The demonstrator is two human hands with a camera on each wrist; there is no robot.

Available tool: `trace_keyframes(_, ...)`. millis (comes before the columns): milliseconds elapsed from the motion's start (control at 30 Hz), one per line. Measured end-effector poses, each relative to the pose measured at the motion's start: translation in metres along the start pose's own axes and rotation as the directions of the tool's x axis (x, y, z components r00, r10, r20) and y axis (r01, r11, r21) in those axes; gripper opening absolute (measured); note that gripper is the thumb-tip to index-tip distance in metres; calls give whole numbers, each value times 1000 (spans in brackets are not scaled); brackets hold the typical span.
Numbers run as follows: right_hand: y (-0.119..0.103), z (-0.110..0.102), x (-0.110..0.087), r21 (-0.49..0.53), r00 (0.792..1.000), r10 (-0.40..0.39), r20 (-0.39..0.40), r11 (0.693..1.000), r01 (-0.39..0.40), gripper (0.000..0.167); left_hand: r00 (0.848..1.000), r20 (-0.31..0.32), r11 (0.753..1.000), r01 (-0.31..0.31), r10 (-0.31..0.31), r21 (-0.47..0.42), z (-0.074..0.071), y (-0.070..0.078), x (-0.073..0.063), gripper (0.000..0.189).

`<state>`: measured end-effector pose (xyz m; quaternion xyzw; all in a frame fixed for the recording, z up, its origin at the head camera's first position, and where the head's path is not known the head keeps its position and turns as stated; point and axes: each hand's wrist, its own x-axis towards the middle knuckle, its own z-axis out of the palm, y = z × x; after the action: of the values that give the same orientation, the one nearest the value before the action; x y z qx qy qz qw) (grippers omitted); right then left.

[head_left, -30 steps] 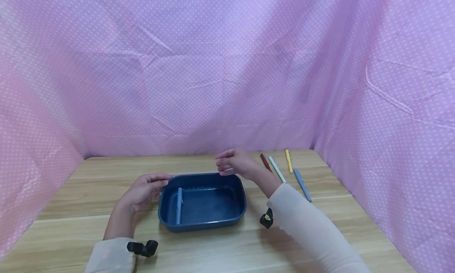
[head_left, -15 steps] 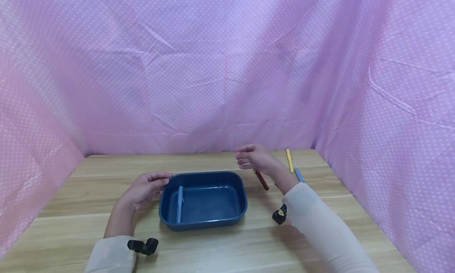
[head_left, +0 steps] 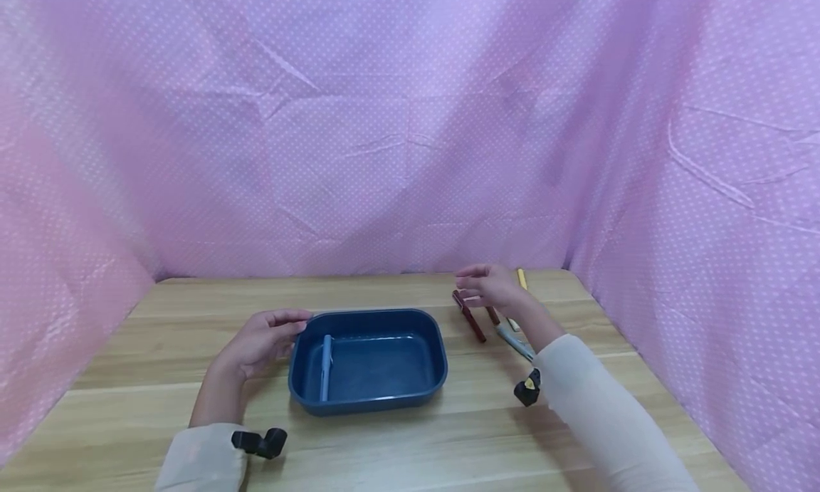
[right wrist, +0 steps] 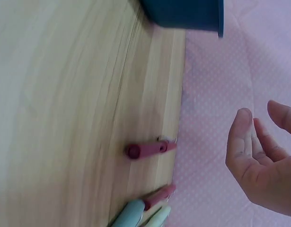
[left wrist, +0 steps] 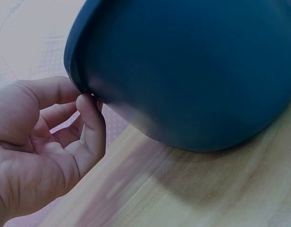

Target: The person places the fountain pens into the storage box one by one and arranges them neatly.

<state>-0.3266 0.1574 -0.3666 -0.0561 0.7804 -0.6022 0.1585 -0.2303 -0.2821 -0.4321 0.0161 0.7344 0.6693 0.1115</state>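
My left hand (head_left: 263, 342) pinches the rim of a dark blue rectangular box (head_left: 368, 409) at its back left corner. In the left wrist view, thumb and fingers (left wrist: 91, 118) meet at that rim. Inside the box, near its left side, lies a blue pen (head_left: 325, 369). My right hand (head_left: 496, 289) hovers with loosely bent fingers above several pens right of the box, nothing between them. Below it lie a dark red pen (head_left: 470, 320) and a second red pen (right wrist: 159, 196). A grey-blue pen (right wrist: 128, 215) and a pale green pen (right wrist: 157, 217) lie alongside.
A yellow pen (head_left: 522, 278) shows partly behind the right hand, near the back edge. The wooden table (head_left: 359, 456) ends at a pink dotted cloth (head_left: 359, 193) hung behind and on both sides. Each wrist bears a small black device (head_left: 259, 443).
My right hand has moved right, from the box's back right corner to above the pens, showing one red pen fully and covering others. The left hand stays at the rim.
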Motion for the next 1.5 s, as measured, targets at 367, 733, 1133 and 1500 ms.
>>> trace_keyframes(367, 16, -35, -3, -81, 999, -23, -34, 997, 20, 41, 1000, 12, 1000, -12, 12, -13, -1, 0, 4, 40)
trace_keyframes(733, 25, -67, -17, -130, 999, -27, -20, 991, 25, 50, 1000, 18, 1000, -15, 15, -23, -3, 1, 3, 41)
trace_keyframes(1133, 47, -95, -28, -185, 998, 8, -64, 982, -20, 52, 1000, 16, 1000, -12, 12, -23, -3, 2, 3, 39)
trace_keyframes(1500, 65, -117, -37, -329, 991, 25, -135, 942, -68, 51, 1000, 14, 999, -10, 11, -32, -2, 0, 4, 39)
